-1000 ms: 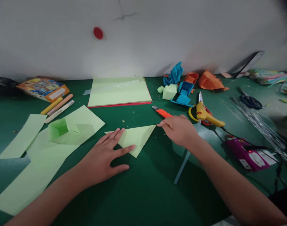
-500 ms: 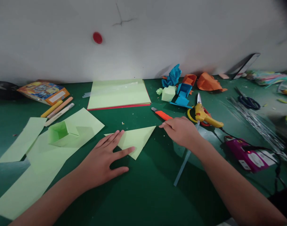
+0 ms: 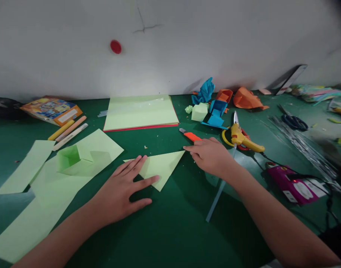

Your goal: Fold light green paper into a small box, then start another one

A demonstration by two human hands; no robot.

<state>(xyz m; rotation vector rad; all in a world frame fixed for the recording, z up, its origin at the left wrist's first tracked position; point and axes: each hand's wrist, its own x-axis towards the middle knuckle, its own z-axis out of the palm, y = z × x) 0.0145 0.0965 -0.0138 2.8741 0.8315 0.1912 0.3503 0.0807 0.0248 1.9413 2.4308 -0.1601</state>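
Note:
My left hand (image 3: 128, 184) lies spread and open over a light-green paper folded into a triangle (image 3: 166, 163), its fingertips resting on the left half. My right hand (image 3: 211, 156) is at the triangle's right corner. Its index finger is stretched out to the tip, with the other fingers bent underneath and partly hidden. Just beyond that hand is an orange utility knife (image 3: 192, 136); its rear end is hidden behind the knuckles. A yellow hot glue gun (image 3: 244, 140) with a clear glue stick (image 3: 216, 199) lies right of the hand, the stick passing beneath my right forearm.
Light-green sheets (image 3: 139, 111) are stacked by the wall. An open green paper box (image 3: 72, 160) sits on cut paper at left, near markers (image 3: 71, 130) and a colourful box (image 3: 54, 109). Blue folded paper (image 3: 216, 113), scissors (image 3: 294, 121) and a purple power adapter (image 3: 294, 184) are at right.
My right hand has shifted slightly left, bringing its index finger onto the triangle's right corner. My left hand stays in place on the paper.

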